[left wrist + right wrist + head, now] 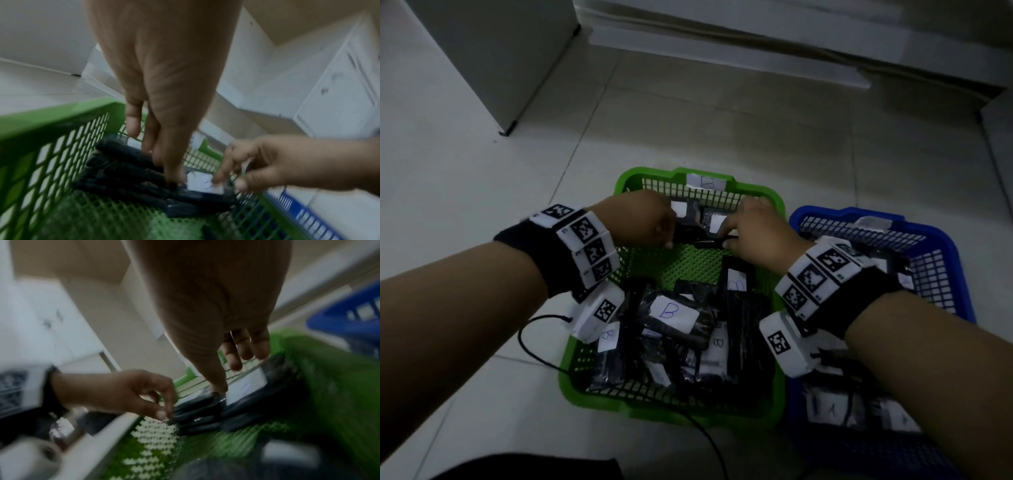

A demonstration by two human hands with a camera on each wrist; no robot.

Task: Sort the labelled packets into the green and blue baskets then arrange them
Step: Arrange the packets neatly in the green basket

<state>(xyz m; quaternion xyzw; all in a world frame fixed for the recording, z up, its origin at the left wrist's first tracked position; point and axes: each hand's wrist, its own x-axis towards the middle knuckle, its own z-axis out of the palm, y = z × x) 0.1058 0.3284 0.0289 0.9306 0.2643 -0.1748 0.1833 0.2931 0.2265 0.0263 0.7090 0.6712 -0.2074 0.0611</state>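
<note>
The green basket (643, 173) stands on the floor and carries a B tag on its far wall. A loose heap of black packets (674, 315) with white B labels fills its near half. Upright packets (690, 212) line the far wall. My left hand (669, 240) pinches the left end of a black packet (195, 199) lying in front of that row. My right hand (726, 238) pinches its right end, index finger on the white label (201, 181). The blue basket (941, 233) to the right holds packets labelled A (828, 407).
A black cable (534, 342) runs from my left wrist across the tiles and under the green basket's near edge. A white cabinet (493, 51) stands at the far left, and a low white ledge (722, 44) crosses the back. Both wrists wear marker bands.
</note>
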